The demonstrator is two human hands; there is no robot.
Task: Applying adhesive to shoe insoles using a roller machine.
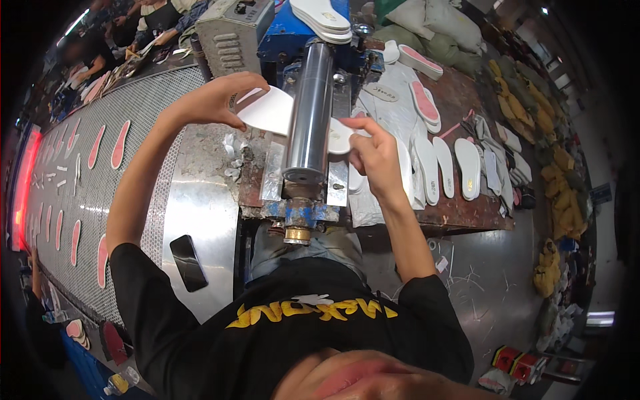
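A white insole (pixel 268 113) lies crosswise beneath a shiny steel roller (pixel 310 113), which hides its middle. My left hand (pixel 223 101) curves around the wide toe end, thumb and fingers at its edges. On the other side of the roller, my right hand (pixel 375 150) is closed at the heel end, with the forefinger laid along the top. The roller belongs to a machine with a blue, worn frame (pixel 327 212) right in front of my body.
Several white insoles (pixel 469 170) lie on the right-hand table, and a stack of insoles (pixel 321 19) stands behind the roller. Pink-and-white insoles (pixel 121 145) rest on a mesh conveyor at left. A black phone (pixel 189 263) lies on the metal sheet. A grey box (pixel 235 37) stands far left of the roller.
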